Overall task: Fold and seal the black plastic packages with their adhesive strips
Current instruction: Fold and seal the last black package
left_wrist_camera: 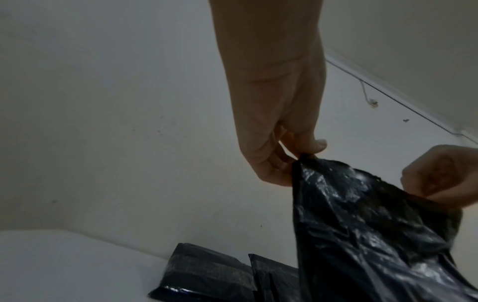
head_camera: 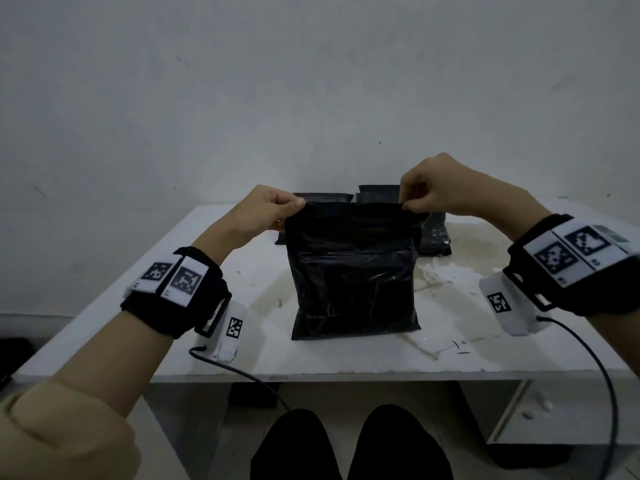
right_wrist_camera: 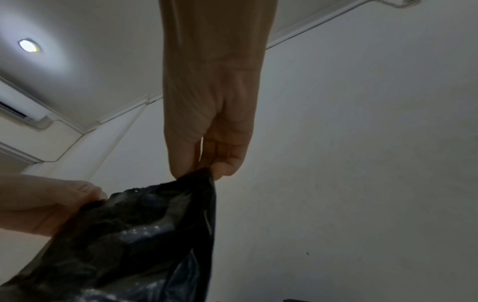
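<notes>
Black package (head_camera: 353,271), corners pinched by left hand (head_camera: 266,213) and right hand (head_camera: 433,185), stands on stained white table (head_camera: 485,306) facing bare wall (head_camera: 311,81).

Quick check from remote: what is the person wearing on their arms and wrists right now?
Both hands, left hand and right hand, are bare. Each wrist carries a black strap with white square-patterned marker tags and a white camera unit trailing a black cable. A beige sleeve covers the left forearm.

A bare indoor room with plain white walls (head_camera: 311,81), a worn white table (head_camera: 485,327), a recessed ceiling light (right_wrist_camera: 29,45) and a wall air conditioner (right_wrist_camera: 18,108).
</notes>
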Tool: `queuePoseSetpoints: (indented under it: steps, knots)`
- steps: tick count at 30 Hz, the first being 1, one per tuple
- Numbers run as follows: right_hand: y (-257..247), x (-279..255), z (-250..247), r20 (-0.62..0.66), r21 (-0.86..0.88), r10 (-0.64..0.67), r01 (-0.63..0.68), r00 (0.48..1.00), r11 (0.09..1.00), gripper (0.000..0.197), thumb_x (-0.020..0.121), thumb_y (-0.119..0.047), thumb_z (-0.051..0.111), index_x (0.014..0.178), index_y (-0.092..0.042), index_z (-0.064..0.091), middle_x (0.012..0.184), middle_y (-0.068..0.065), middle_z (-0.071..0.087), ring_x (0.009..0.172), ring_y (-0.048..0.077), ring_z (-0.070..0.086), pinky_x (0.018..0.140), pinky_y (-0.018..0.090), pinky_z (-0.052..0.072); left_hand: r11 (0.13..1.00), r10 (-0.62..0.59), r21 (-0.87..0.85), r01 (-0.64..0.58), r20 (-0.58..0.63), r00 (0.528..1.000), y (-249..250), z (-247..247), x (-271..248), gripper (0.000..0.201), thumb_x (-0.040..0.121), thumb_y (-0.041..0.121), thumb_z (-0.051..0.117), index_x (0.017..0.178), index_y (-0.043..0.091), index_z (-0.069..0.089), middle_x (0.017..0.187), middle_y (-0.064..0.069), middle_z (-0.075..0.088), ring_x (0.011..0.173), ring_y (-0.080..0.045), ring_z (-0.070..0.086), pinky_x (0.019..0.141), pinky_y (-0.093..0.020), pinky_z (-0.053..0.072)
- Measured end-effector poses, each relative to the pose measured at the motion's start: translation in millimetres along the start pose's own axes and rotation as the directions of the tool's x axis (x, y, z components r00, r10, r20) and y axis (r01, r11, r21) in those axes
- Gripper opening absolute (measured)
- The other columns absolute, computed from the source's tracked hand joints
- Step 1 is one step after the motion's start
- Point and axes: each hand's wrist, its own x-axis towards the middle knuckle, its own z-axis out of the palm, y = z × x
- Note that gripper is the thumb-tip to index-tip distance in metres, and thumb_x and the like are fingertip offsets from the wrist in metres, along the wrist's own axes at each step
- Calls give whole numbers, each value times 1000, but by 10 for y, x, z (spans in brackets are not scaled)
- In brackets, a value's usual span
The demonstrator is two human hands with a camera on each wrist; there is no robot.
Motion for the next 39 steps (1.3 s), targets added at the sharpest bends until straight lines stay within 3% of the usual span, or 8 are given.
queuePoseSetpoints:
  steps: [7, 12, 17, 23, 26, 30, 35, 39]
  knots:
    - [-30, -19, -41, 87, -2, 7, -7, 996, 1000, 26, 76, 3, 65, 62, -12, 49, 73, 12, 62, 70, 26, 58, 61, 29, 44, 992, -109, -66, 107, -26, 994, 47, 16, 57, 10, 81, 4, 67, 86, 12, 66, 79, 2, 67, 71, -6, 63, 75, -20, 52]
    - [-34, -49, -102, 55, 98, -11, 5, 998, 995, 25, 74, 11, 62, 67, -13, 58, 62, -8, 58, 55, -9, 54, 54, 4, 39, 979, -110, -176, 102, -37, 993, 64, 59, 45, 12, 89, 19, 58, 78, 15, 60, 73, 4, 61, 63, -7, 57, 66, -18, 52]
    - [42, -120, -79, 44, 220, 28, -37, 999, 975, 19, 84, 4, 57, 88, -8, 72, 75, -5, 67, 66, -3, 59, 62, 5, 41, 953, -13, -304, 6, -22, 1000, 24, 52, -27, 9, 90, 12, 53, 87, 17, 47, 63, 10, 59, 60, -6, 55, 71, -24, 51]
    - [136, -399, 164, -102, 757, 106, 8, 989, 654, 26, 83, -13, 67, 109, -9, 62, 92, -3, 69, 83, 3, 64, 74, 14, 49, 972, 163, -124, -199, -256, 953, -189, 245, -141, 44, 74, -17, 64, 81, 17, 38, 87, -3, 53, 72, -17, 55, 61, -19, 53]
    - [165, -570, 498, -347, 797, 161, 200, 924, 570, 56, 65, -26, 84, 107, -28, 47, 106, -2, 58, 87, 4, 62, 76, 20, 52, 950, 206, -146, -277, -376, 904, -240, 322, -116, 43, 75, -18, 62, 73, 13, 34, 85, -9, 53, 73, -17, 57, 61, -18, 53]
    - [199, -582, 923, -448, 811, 330, 222, 831, 541, 46, 52, -56, 82, 79, -45, 47, 80, -19, 56, 71, 6, 57, 68, 22, 54, 938, 230, -137, -320, -447, 865, -280, 426, -113, 43, 76, -19, 61, 66, 12, 34, 76, -7, 48, 72, -13, 52, 64, -14, 51]
    - [152, -496, 1007, -645, 681, 404, 247, 649, 689, 34, 70, -22, 75, 76, -46, 53, 76, -15, 59, 71, 10, 60, 71, 28, 53, 921, 311, -33, -389, -540, 782, -333, 457, -128, 29, 71, -15, 69, 79, 13, 62, 80, 0, 56, 70, 2, 58, 63, -11, 49]
    - [158, -500, 995, -655, 638, 368, 222, 660, 737, 38, 75, -7, 73, 92, -39, 59, 80, -20, 64, 73, 1, 61, 73, 20, 53, 892, 433, 138, -430, -530, 729, -381, 449, -126, 22, 70, -13, 70, 88, 0, 70, 85, 4, 54, 77, 7, 58, 65, -8, 48]
